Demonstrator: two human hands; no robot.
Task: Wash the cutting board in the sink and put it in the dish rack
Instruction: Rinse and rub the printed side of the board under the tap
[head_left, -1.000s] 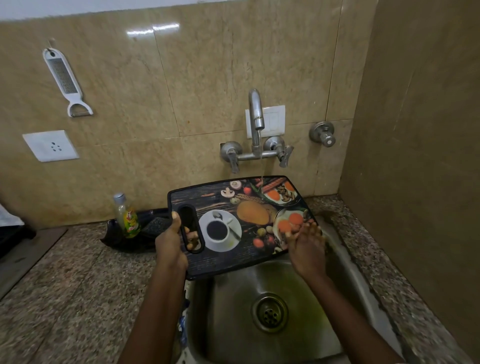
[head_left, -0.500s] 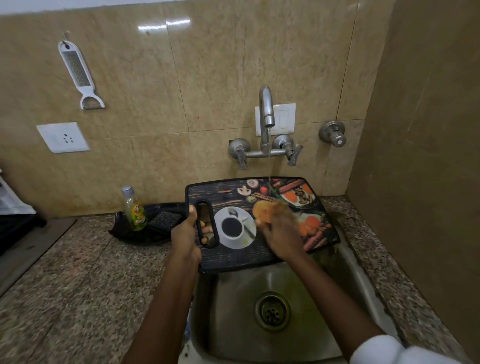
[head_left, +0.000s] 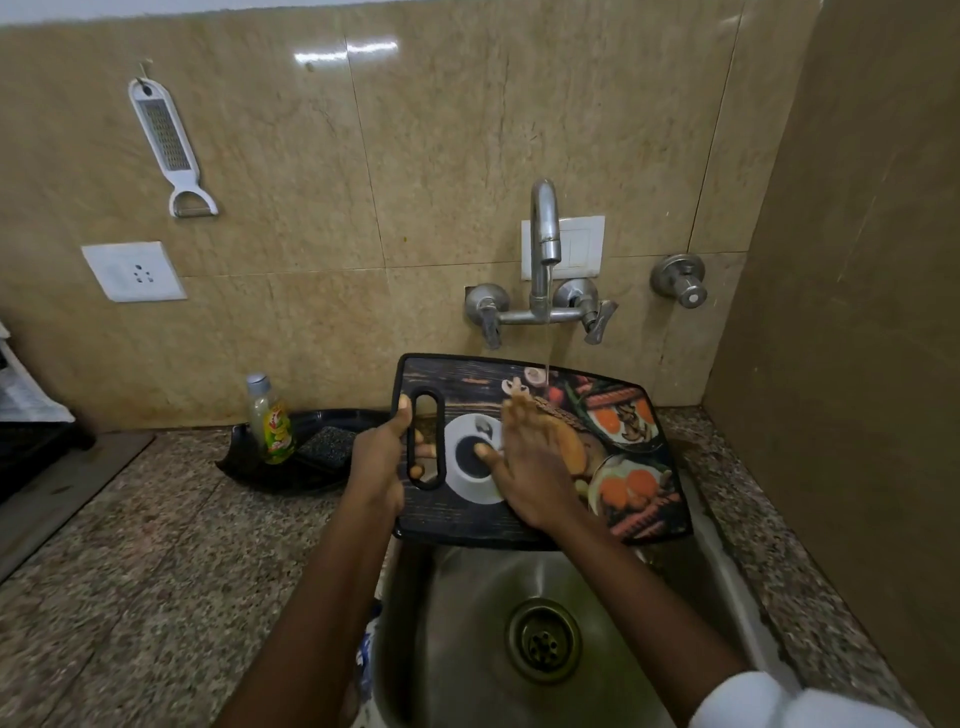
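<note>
A black cutting board (head_left: 631, 467) printed with food pictures is held level over the steel sink (head_left: 467, 623). My left hand (head_left: 379, 460) grips its handle slot at the left end, thumb on top and fingers through the hole. Flat on the board's middle lies my right hand (head_left: 530, 467), fingers spread over the coffee-cup picture. A thin stream of water falls from the tap (head_left: 544, 244) onto the board's far edge, just beyond my right fingertips. No dish rack is in view.
A black tray (head_left: 244, 457) left of the sink holds a soap bottle (head_left: 270, 421) and a scrub pad (head_left: 327, 444). Granite counter surrounds the sink; a brown wall stands close on the right. A grater (head_left: 169, 140) hangs on the tiled wall.
My right hand has slid left across the board, from its right end to the middle near the cup picture. The left hand keeps its grip on the handle.
</note>
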